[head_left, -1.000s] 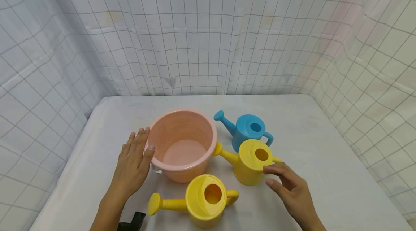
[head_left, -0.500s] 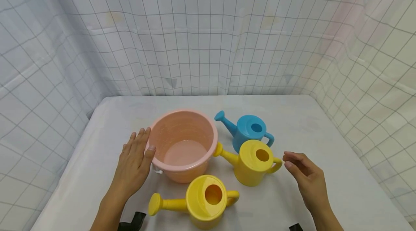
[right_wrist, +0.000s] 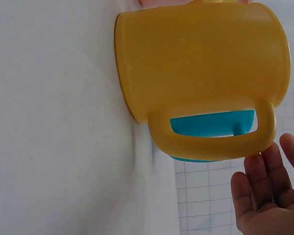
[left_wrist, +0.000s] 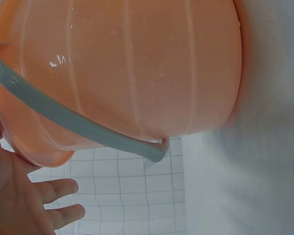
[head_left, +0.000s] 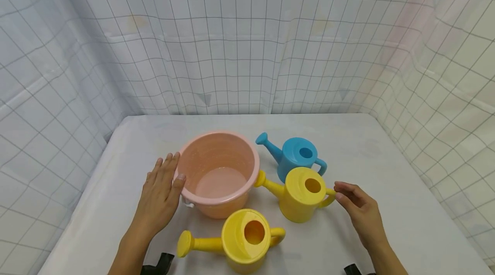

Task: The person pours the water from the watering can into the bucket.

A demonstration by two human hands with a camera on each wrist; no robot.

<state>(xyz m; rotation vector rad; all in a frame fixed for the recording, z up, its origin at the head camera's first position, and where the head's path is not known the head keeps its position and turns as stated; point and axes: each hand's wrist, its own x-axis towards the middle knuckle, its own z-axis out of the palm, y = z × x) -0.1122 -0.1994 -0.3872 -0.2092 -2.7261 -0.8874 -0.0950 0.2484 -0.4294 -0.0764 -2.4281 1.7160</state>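
Note:
In the head view a pink bucket stands upright left of centre. Along its left rim lies my left hand, fingers straight, thumb over the edge. The left wrist view shows the bucket's grey bail handle hanging down its outside. To the right, a yellow watering can stands with its spout's rose at the bucket's rim. My right hand is beside that can, its fingertips right at the outer edge of the loop handle, not wrapped round it.
A second yellow watering can stands in front of the bucket, spout pointing left. Behind the first one is a blue watering can. White cloth covers the table, and a checked curtain surrounds it on three sides.
My right hand has drawn back from the yellow can's body to the right, then come slightly left to its handle. The left hand and the bucket have stayed in place.

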